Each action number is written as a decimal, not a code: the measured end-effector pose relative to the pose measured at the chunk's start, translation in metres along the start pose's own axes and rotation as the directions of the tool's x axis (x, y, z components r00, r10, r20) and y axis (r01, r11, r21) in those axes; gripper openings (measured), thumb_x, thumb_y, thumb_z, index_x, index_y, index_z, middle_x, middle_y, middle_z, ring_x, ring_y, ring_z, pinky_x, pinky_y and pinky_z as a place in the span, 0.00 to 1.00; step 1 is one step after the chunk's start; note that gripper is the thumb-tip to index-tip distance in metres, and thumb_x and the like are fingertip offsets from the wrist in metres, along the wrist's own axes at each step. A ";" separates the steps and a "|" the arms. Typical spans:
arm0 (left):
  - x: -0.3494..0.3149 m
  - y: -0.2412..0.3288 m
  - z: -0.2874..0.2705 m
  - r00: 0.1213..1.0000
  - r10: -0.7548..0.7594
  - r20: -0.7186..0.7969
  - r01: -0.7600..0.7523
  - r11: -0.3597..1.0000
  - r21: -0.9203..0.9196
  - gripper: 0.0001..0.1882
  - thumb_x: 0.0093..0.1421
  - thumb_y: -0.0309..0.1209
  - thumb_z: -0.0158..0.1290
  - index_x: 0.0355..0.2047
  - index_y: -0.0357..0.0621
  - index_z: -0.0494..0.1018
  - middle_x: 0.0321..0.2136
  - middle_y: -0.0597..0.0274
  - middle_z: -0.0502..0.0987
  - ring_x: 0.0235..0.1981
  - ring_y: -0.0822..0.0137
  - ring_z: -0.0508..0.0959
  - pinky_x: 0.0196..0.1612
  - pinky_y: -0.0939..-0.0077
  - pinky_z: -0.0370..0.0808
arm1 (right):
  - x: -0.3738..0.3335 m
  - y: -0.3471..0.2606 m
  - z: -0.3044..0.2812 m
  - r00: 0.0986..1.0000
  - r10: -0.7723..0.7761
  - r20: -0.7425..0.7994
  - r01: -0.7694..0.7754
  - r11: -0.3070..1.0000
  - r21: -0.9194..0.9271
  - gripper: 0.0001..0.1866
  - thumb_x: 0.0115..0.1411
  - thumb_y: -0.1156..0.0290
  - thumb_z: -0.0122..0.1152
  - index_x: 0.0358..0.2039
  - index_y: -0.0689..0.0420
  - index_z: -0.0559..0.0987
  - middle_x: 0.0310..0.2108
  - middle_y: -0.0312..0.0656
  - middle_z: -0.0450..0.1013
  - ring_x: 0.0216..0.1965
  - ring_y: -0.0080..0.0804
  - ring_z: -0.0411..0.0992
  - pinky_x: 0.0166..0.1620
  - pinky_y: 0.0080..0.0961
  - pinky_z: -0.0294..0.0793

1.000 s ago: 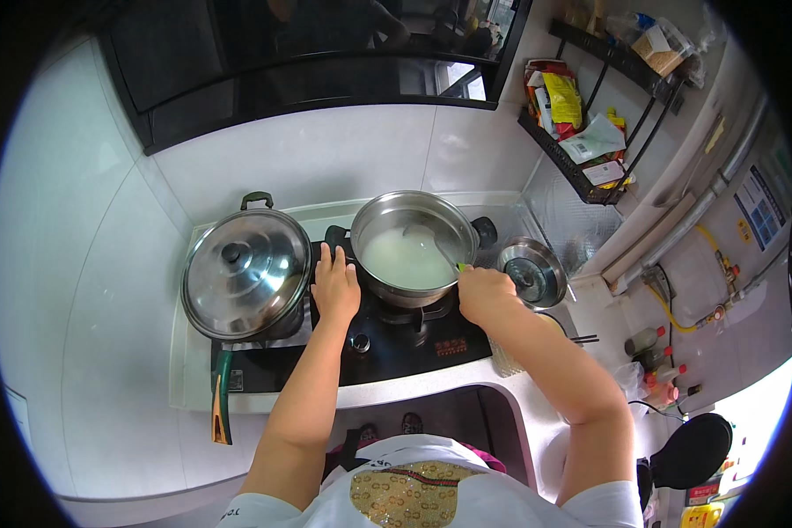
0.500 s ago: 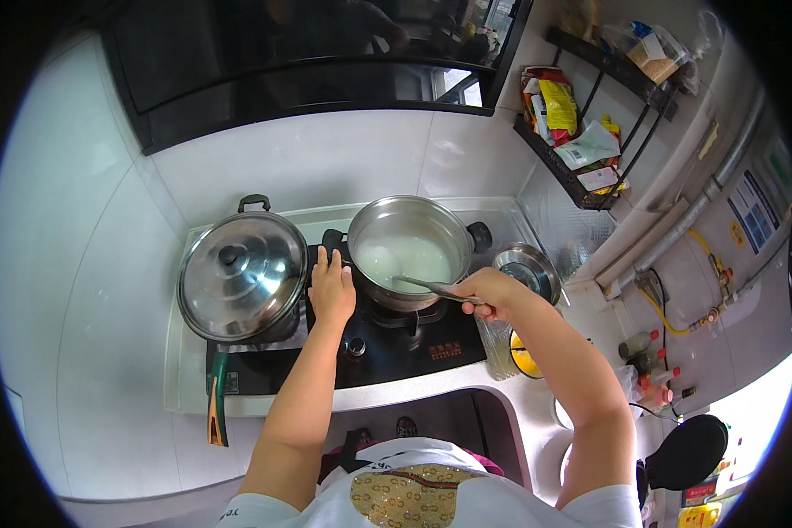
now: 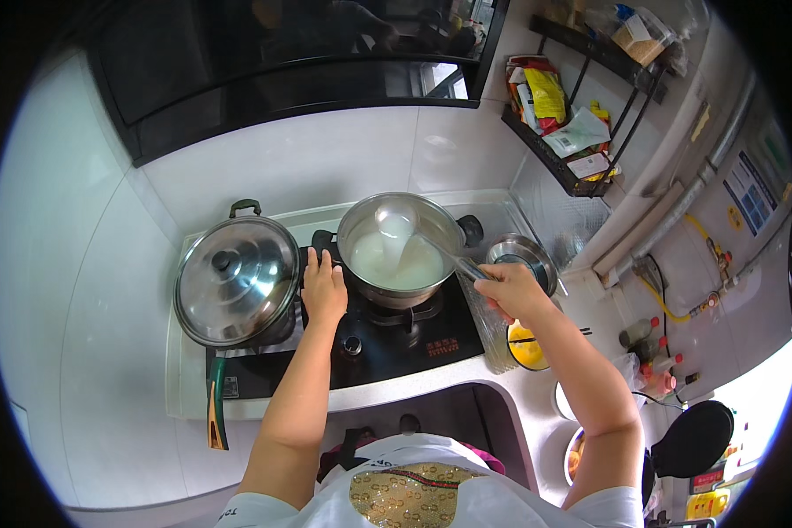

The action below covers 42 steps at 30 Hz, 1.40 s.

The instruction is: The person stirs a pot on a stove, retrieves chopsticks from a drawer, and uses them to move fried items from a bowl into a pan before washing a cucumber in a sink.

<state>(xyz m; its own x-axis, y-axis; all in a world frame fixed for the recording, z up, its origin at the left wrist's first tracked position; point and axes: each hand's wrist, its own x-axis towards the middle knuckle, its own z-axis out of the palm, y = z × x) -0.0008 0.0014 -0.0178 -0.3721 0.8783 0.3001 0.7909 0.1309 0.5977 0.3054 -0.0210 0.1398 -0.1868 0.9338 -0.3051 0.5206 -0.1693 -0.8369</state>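
Note:
A steel pot (image 3: pixel 358 231) of white liquid sits on the right burner of a black gas hob (image 3: pixel 396 339). My left hand (image 3: pixel 323 288) rests against the pot's left black handle. In my right hand (image 3: pixel 510 291) is a metal ladle (image 3: pixel 396 218), lifted above the pot and tilted, with white liquid streaming from it back into the pot.
A lidded steel wok (image 3: pixel 236 280) covers the left burner, its green handle (image 3: pixel 216 411) pointing toward me. A small steel bowl (image 3: pixel 521 254) stands right of the pot. A corner wire rack (image 3: pixel 565 132) holds packets. Bottles (image 3: pixel 656 361) stand at the right.
My right hand has drawn back to the right and raised the ladle out of the pot, and liquid now pours from it. My left hand stays by the pot's handle.

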 end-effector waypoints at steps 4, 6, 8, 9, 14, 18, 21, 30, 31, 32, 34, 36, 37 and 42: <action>0.000 -0.002 0.001 1.000 0.021 -0.018 -0.021 1.000 -0.006 0.25 0.62 0.40 0.39 0.58 0.46 0.59 0.63 0.55 0.49 0.59 0.51 0.58 0.53 0.48 0.62 | -0.007 0.006 0.001 0.974 -0.167 -0.155 0.135 0.970 -0.202 0.12 0.52 0.67 0.57 0.37 0.57 0.77 0.20 0.44 0.72 0.16 0.35 0.70 0.21 0.29 0.69; 0.000 -0.002 0.001 0.999 0.036 -0.024 -0.037 0.999 -0.008 0.25 0.62 0.40 0.39 0.58 0.45 0.59 0.63 0.54 0.50 0.59 0.50 0.58 0.53 0.48 0.62 | -0.004 0.023 0.005 0.869 -0.434 -0.235 0.314 0.854 -0.415 0.17 0.50 0.67 0.59 0.42 0.55 0.77 0.25 0.50 0.75 0.24 0.44 0.75 0.29 0.35 0.73; 0.000 -0.003 0.003 0.998 0.049 -0.028 -0.049 0.999 -0.005 0.25 0.62 0.39 0.39 0.58 0.45 0.59 0.63 0.53 0.50 0.59 0.50 0.58 0.53 0.48 0.62 | -0.005 0.030 0.008 0.818 -0.516 -0.256 0.331 0.784 -0.524 0.21 0.49 0.67 0.60 0.46 0.56 0.75 0.30 0.49 0.75 0.29 0.43 0.75 0.35 0.34 0.73; 0.000 -0.002 0.003 0.998 0.053 -0.032 -0.053 0.999 -0.007 0.25 0.62 0.39 0.40 0.58 0.45 0.60 0.63 0.53 0.49 0.59 0.50 0.58 0.53 0.49 0.62 | -0.006 0.033 0.009 0.789 -0.556 -0.261 0.335 0.745 -0.577 0.23 0.48 0.68 0.61 0.48 0.56 0.74 0.32 0.49 0.76 0.32 0.43 0.75 0.38 0.33 0.73; 0.001 -0.005 0.002 0.997 0.062 -0.046 -0.063 0.998 -0.023 0.24 0.62 0.37 0.41 0.57 0.43 0.61 0.63 0.52 0.50 0.59 0.50 0.59 0.54 0.52 0.62 | -0.011 0.036 0.026 0.804 -0.553 -0.221 0.251 0.651 -0.717 0.25 0.49 0.66 0.59 0.50 0.46 0.70 0.28 0.50 0.75 0.29 0.49 0.74 0.34 0.42 0.73; 0.000 -0.002 0.003 0.994 0.086 -0.071 -0.088 0.996 -0.030 0.24 0.61 0.37 0.42 0.56 0.42 0.61 0.62 0.48 0.51 0.58 0.49 0.59 0.56 0.56 0.61 | -0.009 0.047 0.037 0.808 -0.558 -0.190 0.205 0.568 -0.797 0.26 0.50 0.65 0.59 0.52 0.44 0.68 0.25 0.49 0.73 0.25 0.48 0.74 0.30 0.41 0.74; -0.001 -0.001 0.003 0.991 0.102 -0.090 -0.108 0.992 -0.059 0.24 0.61 0.36 0.42 0.56 0.40 0.62 0.61 0.46 0.52 0.58 0.48 0.59 0.57 0.58 0.60 | -0.011 0.051 0.047 0.804 -0.553 -0.219 0.183 0.579 -0.794 0.26 0.49 0.67 0.59 0.51 0.45 0.70 0.23 0.48 0.72 0.25 0.46 0.73 0.30 0.39 0.73; -0.001 -0.001 0.002 0.991 0.092 -0.101 -0.107 0.982 -0.154 0.24 0.61 0.33 0.42 0.55 0.36 0.61 0.61 0.42 0.51 0.60 0.47 0.55 0.61 0.60 0.53 | -0.017 0.055 0.063 0.815 -0.518 -0.259 0.156 0.627 -0.763 0.26 0.49 0.67 0.59 0.52 0.44 0.70 0.24 0.47 0.72 0.23 0.47 0.72 0.27 0.41 0.72; -0.002 0.001 0.001 0.991 0.088 -0.100 -0.104 0.981 -0.166 0.24 0.61 0.33 0.42 0.55 0.35 0.61 0.61 0.41 0.51 0.61 0.47 0.55 0.61 0.60 0.52 | -0.017 0.057 0.063 0.812 -0.520 -0.264 0.157 0.631 -0.760 0.26 0.49 0.66 0.59 0.51 0.44 0.70 0.24 0.47 0.72 0.23 0.47 0.72 0.27 0.41 0.72; -0.002 0.003 0.000 0.992 0.084 -0.098 -0.100 0.979 -0.177 0.24 0.61 0.33 0.42 0.55 0.35 0.61 0.61 0.41 0.51 0.61 0.47 0.54 0.61 0.60 0.52 | -0.017 0.058 0.063 0.809 -0.522 -0.270 0.157 0.635 -0.757 0.26 0.49 0.66 0.59 0.51 0.44 0.70 0.24 0.48 0.72 0.23 0.47 0.72 0.27 0.41 0.72; -0.003 0.004 0.000 0.990 0.090 -0.104 -0.107 0.979 -0.173 0.24 0.61 0.33 0.41 0.55 0.35 0.61 0.61 0.41 0.51 0.61 0.47 0.54 0.61 0.61 0.52 | -0.018 0.060 0.062 0.805 -0.524 -0.279 0.158 0.643 -0.749 0.26 0.49 0.67 0.60 0.51 0.45 0.70 0.24 0.48 0.72 0.23 0.47 0.73 0.27 0.41 0.72; -0.003 0.004 0.001 0.990 0.093 -0.109 -0.111 0.979 -0.170 0.23 0.61 0.33 0.41 0.55 0.34 0.61 0.61 0.41 0.51 0.61 0.47 0.54 0.61 0.61 0.52 | -0.018 0.062 0.062 0.802 -0.525 -0.284 0.160 0.647 -0.745 0.26 0.49 0.67 0.59 0.51 0.46 0.70 0.24 0.47 0.72 0.23 0.47 0.73 0.27 0.41 0.72; -0.003 0.004 0.002 0.990 0.094 -0.109 -0.112 0.979 -0.169 0.23 0.61 0.33 0.41 0.55 0.34 0.61 0.61 0.41 0.51 0.61 0.47 0.54 0.61 0.61 0.52 | -0.018 0.063 0.061 0.802 -0.525 -0.284 0.160 0.647 -0.745 0.26 0.49 0.67 0.59 0.51 0.46 0.70 0.24 0.47 0.72 0.23 0.47 0.73 0.27 0.41 0.72; -0.002 0.001 0.005 0.987 0.105 -0.119 -0.120 0.985 -0.125 0.23 0.61 0.33 0.41 0.55 0.33 0.61 0.61 0.41 0.52 0.60 0.47 0.55 0.61 0.61 0.53 | -0.014 0.069 0.060 0.783 -0.548 -0.294 0.164 0.638 -0.752 0.26 0.50 0.66 0.59 0.52 0.46 0.69 0.24 0.47 0.71 0.22 0.46 0.73 0.26 0.40 0.72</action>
<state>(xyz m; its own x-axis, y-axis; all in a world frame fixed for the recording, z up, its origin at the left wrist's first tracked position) 0.0038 0.0019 -0.0217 -0.3420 0.8260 0.4480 0.7632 -0.0340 0.6453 0.2941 -0.0651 0.0591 -0.1863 0.9166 0.3539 0.9282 0.2822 -0.2424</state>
